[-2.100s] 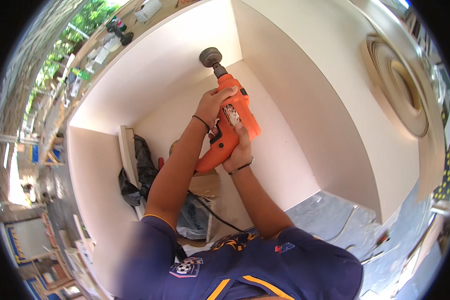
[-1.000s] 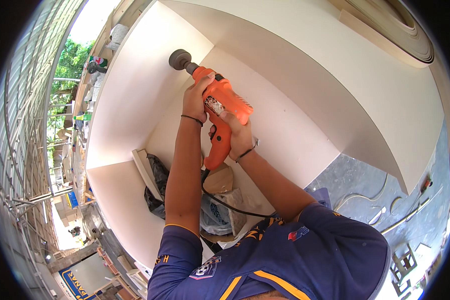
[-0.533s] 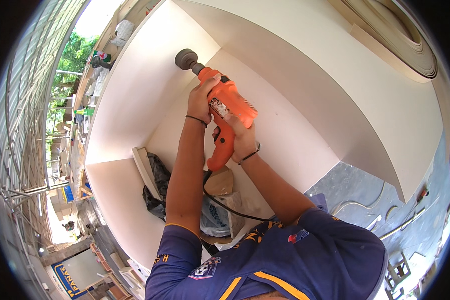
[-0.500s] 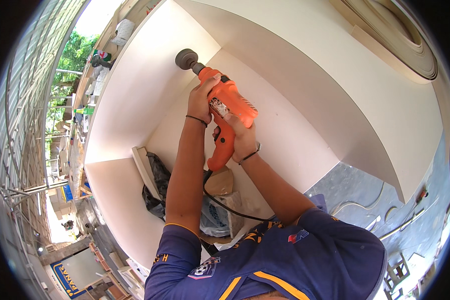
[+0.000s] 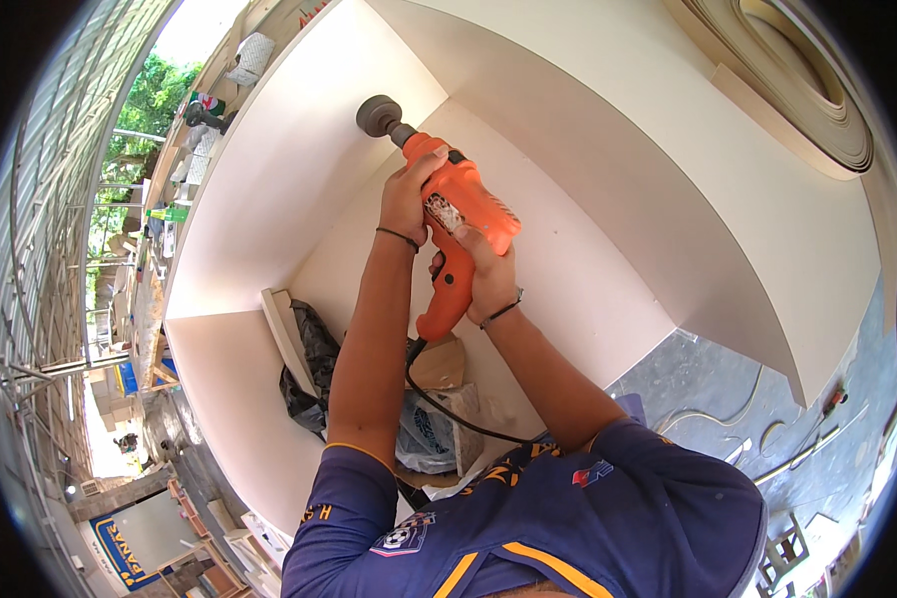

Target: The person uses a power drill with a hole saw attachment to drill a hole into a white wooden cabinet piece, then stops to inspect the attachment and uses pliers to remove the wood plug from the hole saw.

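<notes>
Orange drill (image 5: 478,207) is inside cream cabinet (image 5: 588,259), gripped two-handed: L hand (image 5: 406,202) up front nr chuck (image 5: 403,134), R hand (image 5: 492,279) on grip (image 5: 447,299). Cup-shaped bit (image 5: 377,117) is by side panel (image 5: 269,189), can't tell if touching. Prob best: hold bit sq to panel, light even pressure, cord (image 5: 458,424) clear

The orange drill (image 5: 470,204) hides most fingers of the right hand (image 5: 491,279). Well right of that hand, the view's upper edge crops the edge-banding coil (image 5: 835,130).
</notes>
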